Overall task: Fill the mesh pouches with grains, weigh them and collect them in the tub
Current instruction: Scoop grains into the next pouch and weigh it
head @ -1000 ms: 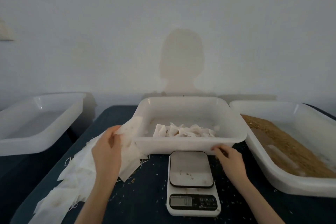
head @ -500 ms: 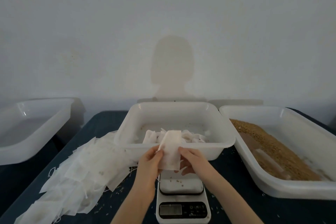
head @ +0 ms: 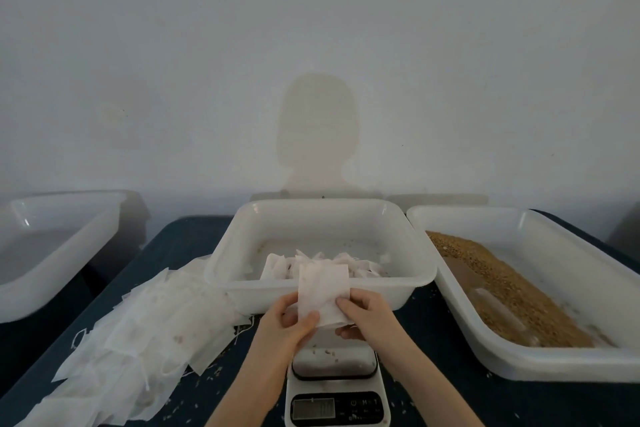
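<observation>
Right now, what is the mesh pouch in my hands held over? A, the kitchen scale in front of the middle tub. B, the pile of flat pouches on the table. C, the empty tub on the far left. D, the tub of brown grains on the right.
A: both hands, left hand and right hand, pinch the mesh pouch directly above the scale.

I see white tubs [head: 322, 215], white mesh pouches [head: 138, 329], golden-brown grains [head: 502, 288], a dark, perhaps navy counter [head: 450, 402], and a white-and-black scale [head: 337, 392].
</observation>
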